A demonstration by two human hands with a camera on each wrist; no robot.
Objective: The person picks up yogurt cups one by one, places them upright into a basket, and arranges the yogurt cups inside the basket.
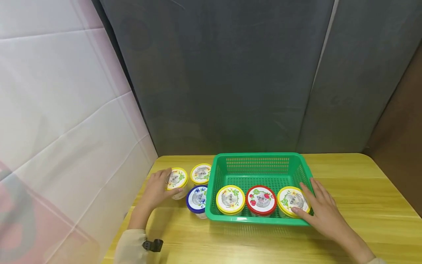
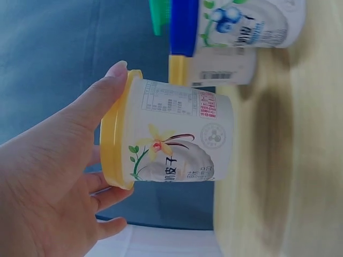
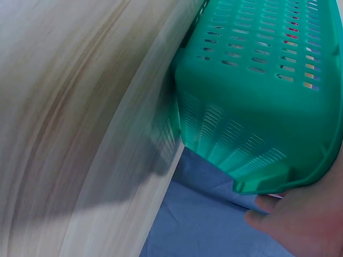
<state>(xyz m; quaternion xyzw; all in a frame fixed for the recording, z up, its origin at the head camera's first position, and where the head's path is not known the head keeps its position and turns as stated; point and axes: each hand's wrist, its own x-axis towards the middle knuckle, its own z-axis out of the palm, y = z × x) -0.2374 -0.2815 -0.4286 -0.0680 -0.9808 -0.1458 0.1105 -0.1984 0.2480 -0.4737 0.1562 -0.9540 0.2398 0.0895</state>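
Observation:
My left hand grips a yellow-lidded yogurt cup by its lid, thumb on one side and fingers on the other. Whether this cup's base touches the table cannot be made out. Next to it stand a blue-lidded cup and another yellow-lidded cup, outside the green basket. In the basket's front row sit a yellow-lidded cup, a red-lidded cup and one more yellow-lidded cup. My right hand lies over the basket's right rim with fairly straight, spread fingers; its thumb reaches over the rightmost lid.
The wooden table extends right of the basket and in front of it. A dark grey partition rises behind the table, and a pale fabric wall closes off the left side.

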